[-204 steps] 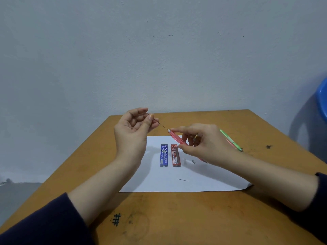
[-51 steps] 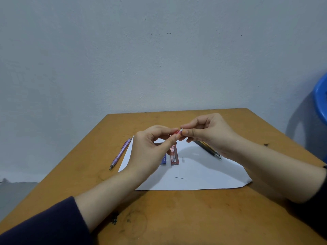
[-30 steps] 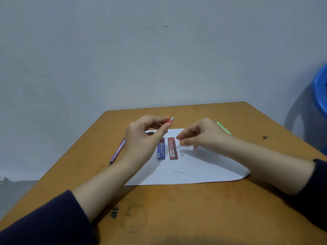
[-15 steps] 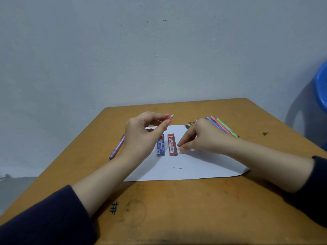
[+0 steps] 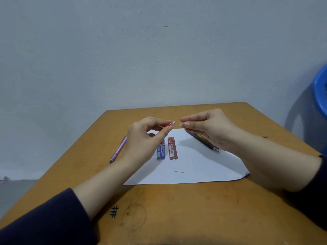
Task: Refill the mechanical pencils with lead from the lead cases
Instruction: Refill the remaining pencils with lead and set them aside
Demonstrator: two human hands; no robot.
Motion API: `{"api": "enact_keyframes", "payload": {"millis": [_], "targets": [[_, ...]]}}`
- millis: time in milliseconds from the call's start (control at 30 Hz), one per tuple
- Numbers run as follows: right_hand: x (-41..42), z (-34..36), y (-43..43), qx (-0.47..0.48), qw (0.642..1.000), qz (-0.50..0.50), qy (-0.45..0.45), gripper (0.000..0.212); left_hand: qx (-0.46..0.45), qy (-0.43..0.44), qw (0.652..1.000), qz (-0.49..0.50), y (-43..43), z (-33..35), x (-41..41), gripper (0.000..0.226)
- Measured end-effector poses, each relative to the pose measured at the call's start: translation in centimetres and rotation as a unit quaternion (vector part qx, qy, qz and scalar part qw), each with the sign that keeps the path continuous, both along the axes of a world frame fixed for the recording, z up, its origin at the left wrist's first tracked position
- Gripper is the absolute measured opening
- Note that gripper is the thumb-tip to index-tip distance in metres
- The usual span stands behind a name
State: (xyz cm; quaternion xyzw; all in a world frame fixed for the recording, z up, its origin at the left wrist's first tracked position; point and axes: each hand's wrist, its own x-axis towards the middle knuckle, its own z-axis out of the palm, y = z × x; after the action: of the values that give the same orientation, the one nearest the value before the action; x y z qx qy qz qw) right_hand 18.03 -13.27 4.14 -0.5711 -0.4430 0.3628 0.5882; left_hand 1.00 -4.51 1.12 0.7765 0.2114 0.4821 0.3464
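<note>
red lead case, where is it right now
In the head view the red lead case lies on the white paper, just right of the blue lead case.

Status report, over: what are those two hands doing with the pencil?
Left grip holds red pencil. Right grip pinches small pale piece beside its end. Gap between them clear.

red pencil (image 5: 170,123): raised | blue lead case (image 5: 161,151), red lead case (image 5: 172,148): flat, adjacent

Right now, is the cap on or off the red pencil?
Off. The right hand pinches a small pale cap just clear of the white end of the red pencil in the left hand.
</note>
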Motion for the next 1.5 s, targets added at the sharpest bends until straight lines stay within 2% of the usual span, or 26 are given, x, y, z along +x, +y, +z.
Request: {"api": "enact_keyframes", "payload": {"millis": [200, 700, 833, 1000, 1100, 1267, 1367, 1500], "targets": [[-0.6, 0.1, -0.1, 0.029, 0.999, -0.003, 0.023, 0.015, 0.01, 0.007, 1.0, -0.017, -0.3, 0.0, 0.0, 0.014], [-0.7, -0.2, 0.0, 0.054, 0.994, -0.008, -0.091, 0.016, 0.027, 0.004, 0.999, -0.03, -0.4, -0.1, 0.0, 0.009], [-0.7, -0.5, 0.1, 0.063, 0.993, 0.002, -0.097, 0.014, 0.073, 0.0, 0.997, -0.027, -0.3, -0.2, -0.1, 0.009], [-0.5, -0.9, 0.4, 0.07, 0.997, 0.028, -0.031, 0.014, 0.103, -0.016, 0.994, -0.018, -0.5, -0.1, -0.1, 0.009], [-0.5, -1.0, 0.4, 0.071, 0.996, 0.044, -0.016, 0.023, 0.112, -0.017, 0.993, -0.005, -0.8, 0.0, -0.1, 0.017], [-0.3, -0.8, 0.5, 0.074, 0.996, 0.05, 0.029, 0.011, 0.091, 0.005, 0.996, -0.01, -1.0, 0.1, 0.0, 0.019], [0.0, -0.4, 0.6, 0.079, 0.991, 0.046, 0.099, 0.008, 0.071, 0.038, 0.997, -0.004, -1.1, 0.1, -0.1, 0.029], [0.7, 0.5, 0.7, 0.065, 0.976, 0.041, 0.203, 0.009, 0.025, 0.088, 0.996, 0.007, -1.3, 0.3, -0.1, 0.029]]}}
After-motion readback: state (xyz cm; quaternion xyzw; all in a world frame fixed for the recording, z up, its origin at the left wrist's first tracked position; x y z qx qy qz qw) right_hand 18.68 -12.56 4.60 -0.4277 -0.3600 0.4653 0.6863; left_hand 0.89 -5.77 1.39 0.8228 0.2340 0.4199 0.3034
